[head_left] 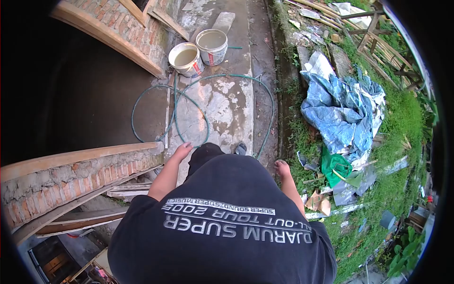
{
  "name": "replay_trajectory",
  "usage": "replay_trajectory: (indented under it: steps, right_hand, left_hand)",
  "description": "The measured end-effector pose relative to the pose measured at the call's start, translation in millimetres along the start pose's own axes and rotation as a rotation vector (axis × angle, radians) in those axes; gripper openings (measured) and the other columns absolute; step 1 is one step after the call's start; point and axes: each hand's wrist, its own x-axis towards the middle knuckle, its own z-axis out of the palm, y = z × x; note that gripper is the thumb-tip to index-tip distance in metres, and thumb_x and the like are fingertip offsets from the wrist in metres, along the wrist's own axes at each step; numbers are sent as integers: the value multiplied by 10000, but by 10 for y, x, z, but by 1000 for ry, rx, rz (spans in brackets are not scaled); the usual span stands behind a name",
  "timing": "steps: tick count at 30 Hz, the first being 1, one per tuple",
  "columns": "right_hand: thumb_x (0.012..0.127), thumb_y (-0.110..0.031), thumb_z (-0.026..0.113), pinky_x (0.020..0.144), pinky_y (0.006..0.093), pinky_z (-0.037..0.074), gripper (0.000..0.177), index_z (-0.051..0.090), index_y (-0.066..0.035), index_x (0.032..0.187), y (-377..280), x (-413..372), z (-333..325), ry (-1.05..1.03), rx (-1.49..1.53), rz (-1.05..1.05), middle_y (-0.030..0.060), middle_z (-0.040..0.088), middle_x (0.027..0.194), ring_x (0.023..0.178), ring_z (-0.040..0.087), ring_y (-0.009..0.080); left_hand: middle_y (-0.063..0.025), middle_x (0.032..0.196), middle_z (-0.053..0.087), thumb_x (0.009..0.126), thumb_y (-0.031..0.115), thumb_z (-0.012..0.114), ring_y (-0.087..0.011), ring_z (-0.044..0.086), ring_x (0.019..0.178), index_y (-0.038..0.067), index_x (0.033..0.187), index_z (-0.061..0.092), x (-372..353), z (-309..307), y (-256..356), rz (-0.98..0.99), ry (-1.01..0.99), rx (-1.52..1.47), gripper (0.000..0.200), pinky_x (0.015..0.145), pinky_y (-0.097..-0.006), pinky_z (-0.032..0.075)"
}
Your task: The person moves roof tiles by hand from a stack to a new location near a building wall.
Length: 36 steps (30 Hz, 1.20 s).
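My left hand hangs by my hip on the left, fingers loosely bent and holding nothing I can see. Just past it a green hose lies in wide loops on the wet concrete. On the other side my right hand hangs low with its fingers slightly curled, and nothing shows in it. It is nearest the grassy edge of the path. Ahead stand two buckets of murky liquid, a nearer bucket and a farther bucket, side by side and upright.
A crumpled blue tarp lies on the grass at right, with a green plastic sheet below it. Bamboo poles are piled at the far right. At left, wooden frames edge a brick wall and a dark doorway.
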Motion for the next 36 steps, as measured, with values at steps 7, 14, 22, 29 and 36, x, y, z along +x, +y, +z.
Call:
replay_trajectory:
  steps: [7, 14, 22, 29, 36]
  right_hand:
    - [954, -238, 607, 660, 392, 507, 330, 656, -50, 1221, 510, 319, -330, -60, -268, -193, 84, 696, 1049, 887, 674, 230]
    - [953, -243, 559, 638, 390, 504, 316, 728, -1, 1065, -242, 98, -152, 22, -32, 112, 98, 696, 944, 813, 640, 230]
    - [960, -249, 539, 604, 373, 491, 317, 734, -11, 1036, -522, 1460, -419, -26, -941, -681, 85, 682, 900, 750, 618, 213]
    - [979, -267, 577, 533, 302, 419, 323, 648, -81, 1233, -2734, 1265, 129, 213, 209, 50, 10, 628, 860, 638, 547, 123]
    - [983, -272, 598, 653, 311, 472, 376, 619, -87, 1309, -3223, 1324, 434, 118, -260, 48, 32, 663, 926, 769, 602, 146]
  left_hand:
    - [-115, 1156, 691, 936, 319, 622, -237, 647, 952, 19, 1289, 646, -7, 132, -309, -266, -64, -98, 464, 798, -438, 517]
    - [-119, 1283, 632, 962, 407, 576, -266, 619, 1061, 93, 1338, 606, 1014, 111, -726, -254, -442, 177, 491, 839, -540, 470]
    - [-150, 1222, 690, 929, 354, 663, -260, 657, 1044, -6, 1293, 643, 2163, -426, 1724, -259, -144, -176, 512, 912, -390, 514]
    - [-174, 1299, 664, 937, 320, 657, -239, 648, 1099, -16, 1410, 562, 3531, -1094, 2659, 43, -24, -127, 589, 964, -358, 505]
    - [-125, 1353, 635, 977, 325, 613, -259, 642, 1163, 37, 1459, 524, 3473, -1360, 2706, -58, -72, -169, 569, 1012, -392, 463]
